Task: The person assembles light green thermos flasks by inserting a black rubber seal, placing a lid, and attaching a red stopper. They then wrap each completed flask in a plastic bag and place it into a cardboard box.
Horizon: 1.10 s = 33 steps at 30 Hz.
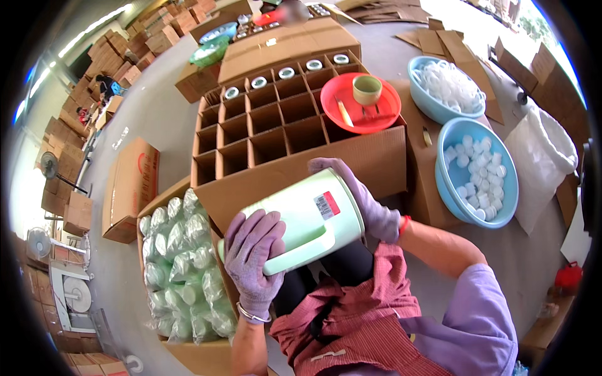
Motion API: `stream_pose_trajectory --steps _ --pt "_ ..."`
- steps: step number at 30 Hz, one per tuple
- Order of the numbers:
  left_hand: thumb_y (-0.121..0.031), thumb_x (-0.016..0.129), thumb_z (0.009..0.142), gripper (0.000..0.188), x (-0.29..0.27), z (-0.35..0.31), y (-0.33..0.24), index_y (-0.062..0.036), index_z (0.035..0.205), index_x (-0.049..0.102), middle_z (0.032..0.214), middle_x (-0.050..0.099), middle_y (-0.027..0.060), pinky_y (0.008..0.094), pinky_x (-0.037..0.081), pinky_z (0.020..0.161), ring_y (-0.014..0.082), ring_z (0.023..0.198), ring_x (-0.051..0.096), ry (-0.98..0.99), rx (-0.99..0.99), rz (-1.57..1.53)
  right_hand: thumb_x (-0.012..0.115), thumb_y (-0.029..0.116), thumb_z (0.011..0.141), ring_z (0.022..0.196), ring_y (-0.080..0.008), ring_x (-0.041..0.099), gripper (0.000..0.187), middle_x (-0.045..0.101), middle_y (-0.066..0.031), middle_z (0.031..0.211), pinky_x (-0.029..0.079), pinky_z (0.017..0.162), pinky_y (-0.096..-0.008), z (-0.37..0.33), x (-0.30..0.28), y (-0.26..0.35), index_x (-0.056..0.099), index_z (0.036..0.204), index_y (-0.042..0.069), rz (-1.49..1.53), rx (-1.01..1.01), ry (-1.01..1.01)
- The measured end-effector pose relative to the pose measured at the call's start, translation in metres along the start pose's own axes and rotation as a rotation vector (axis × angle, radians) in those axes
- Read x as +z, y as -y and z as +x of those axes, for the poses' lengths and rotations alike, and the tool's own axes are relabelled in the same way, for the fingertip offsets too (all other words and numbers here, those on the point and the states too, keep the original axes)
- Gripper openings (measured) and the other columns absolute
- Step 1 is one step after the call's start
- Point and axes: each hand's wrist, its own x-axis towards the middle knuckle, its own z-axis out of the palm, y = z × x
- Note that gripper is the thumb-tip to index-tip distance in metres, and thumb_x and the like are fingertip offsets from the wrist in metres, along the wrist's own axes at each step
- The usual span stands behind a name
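Note:
Between my gloved hands lies a mint-green plastic pitcher (301, 216), tilted on its side above my lap. Its handle faces me, and a red and white label sits on its wall. My left hand (256, 250) wraps the left end, fingers over the top near the handle. At the other end, my right hand (367, 200) grips the pitcher from behind, its fingers partly hidden. Just beyond stands a divided cardboard box (301, 166) with several jars or bottles with pale tops (286, 73) in its far row.
On the box's right corner rests a red tray (382, 122) with a green cup (367, 89). Light-blue basins hold white caps (480, 175) and white rings (448, 84). A carton of plastic-wrapped green items (182, 269) stands at left; a white sack (542, 150) at right.

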Motion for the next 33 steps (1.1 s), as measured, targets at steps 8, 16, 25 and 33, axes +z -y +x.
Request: stream_pose_trajectory --steps 8,16,25,33 --pt "-0.013 0.057 0.092 0.023 0.018 -0.004 0.004 -0.0016 0.103 0.073 0.110 0.073 0.0112 0.0415 0.044 0.103 0.0237 0.110 0.066 0.007 -0.196 -0.188 0.045 0.040 0.102 0.120 -0.0227 0.052 0.050 0.054 -0.0136 0.127 0.042 0.104 -0.0370 -0.009 -0.005 -0.016 0.049 0.133 0.001 0.551 0.375 -0.057" --pt "-0.009 0.060 0.091 0.021 0.025 -0.004 0.013 0.0068 0.102 0.069 0.105 0.072 0.0162 0.0363 0.048 0.098 0.0235 0.102 0.067 -0.050 -0.727 -0.513 0.042 0.044 0.101 0.141 -0.0375 0.031 0.060 0.037 -0.0224 0.146 0.025 0.117 -0.0460 -0.007 -0.027 -0.001 0.040 0.144 0.003 0.123 -0.138 0.146" --pt "-0.013 0.057 0.096 0.026 0.007 -0.014 0.043 0.0046 0.112 0.068 0.116 0.068 0.0160 0.0428 0.044 0.103 0.0269 0.114 0.062 -0.098 -0.574 -0.453 0.061 0.026 0.093 0.115 -0.0300 0.058 0.030 0.060 -0.0180 0.119 0.047 0.098 -0.0368 0.052 -0.070 -0.024 0.064 0.113 0.004 -0.373 -0.041 0.119" --pt "-0.017 0.050 0.101 0.032 -0.023 -0.092 0.107 -0.0012 0.125 0.063 0.121 0.057 0.0193 0.0378 0.044 0.100 0.0300 0.119 0.051 0.390 -0.640 0.256 0.061 0.014 0.080 0.080 -0.0302 0.070 0.014 0.070 -0.0155 0.086 0.055 0.062 -0.0447 0.135 -0.195 -0.164 0.070 0.085 0.005 -1.548 0.179 0.439"
